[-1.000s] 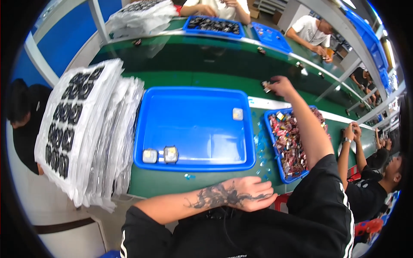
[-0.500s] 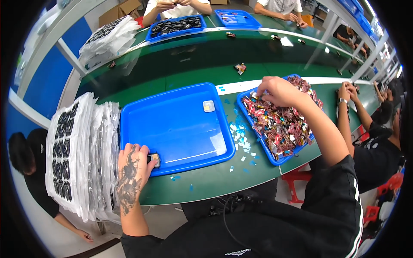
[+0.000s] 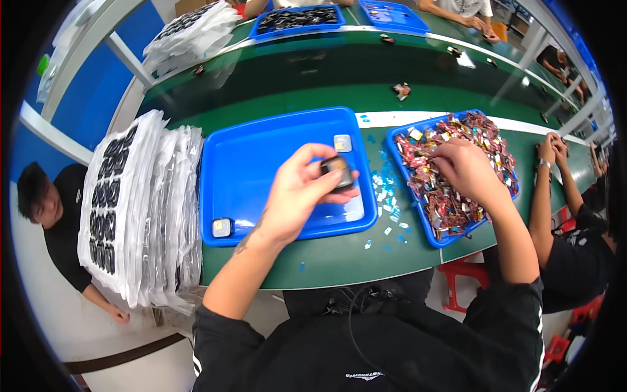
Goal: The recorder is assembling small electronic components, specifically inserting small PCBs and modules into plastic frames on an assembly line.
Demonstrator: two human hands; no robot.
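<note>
My left hand (image 3: 305,186) is raised over the right part of a large blue tray (image 3: 208,166), closed on a small square black case (image 3: 336,174) with a tan inside. In that tray lie a pale square case (image 3: 342,143) near the far right corner and another square case (image 3: 222,227) in the near left corner. To the right, my right hand (image 3: 467,168) reaches into a second blue tray (image 3: 424,225) heaped with small wired electronic parts (image 3: 450,199). Its fingers are pinched together at the pile, and what they hold is hidden.
Stacked white plastic trays with black parts (image 3: 111,209) stand at the left. Blue and white scraps (image 3: 386,202) litter the green table between the trays. Beyond runs a dark green belt (image 3: 313,72) with a few part clusters. Several people sit or stand around.
My left hand has lifted from the blue tray's near left corner and moved right, holding the black case. My right hand stays at the parts pile. The view has shifted slightly.
</note>
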